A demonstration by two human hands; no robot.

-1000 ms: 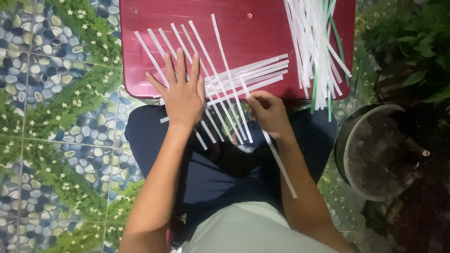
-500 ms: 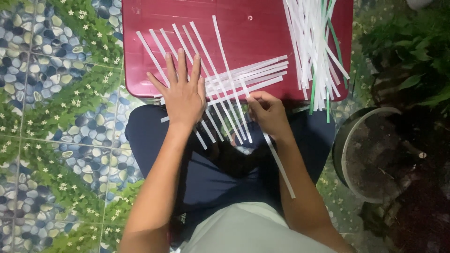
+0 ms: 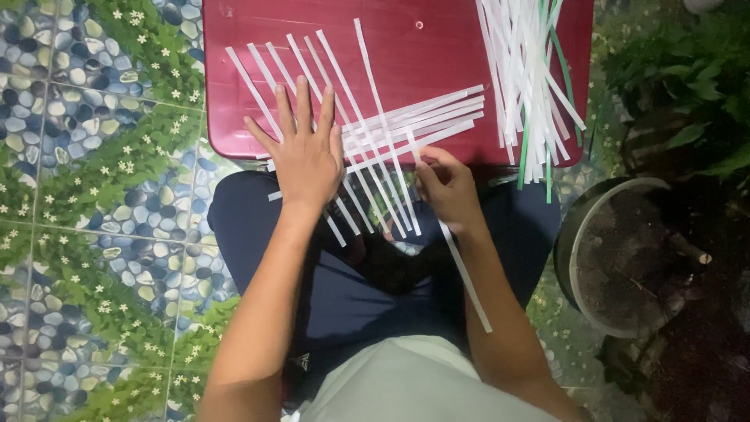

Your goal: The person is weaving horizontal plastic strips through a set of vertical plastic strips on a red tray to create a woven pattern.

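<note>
Pressing flat and open on the woven lattice of white plastic strips [image 3: 367, 133], the left hand [image 3: 305, 152] has barely moved, while the right hand [image 3: 445, 184] at four o'clock keeps pinching one long white strip [image 3: 461, 266] on the glossy red plastic tabletop [image 3: 391, 47].

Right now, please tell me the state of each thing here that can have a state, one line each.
left hand: flat, fingers spread, pressing the woven white strips.
right hand: pinching one long white strip.
woven white strips: partly interlaced, lying on the red board.
loose strip bundle: unwoven, piled at the board's edge.
pot: upright, holding soil.
</note>
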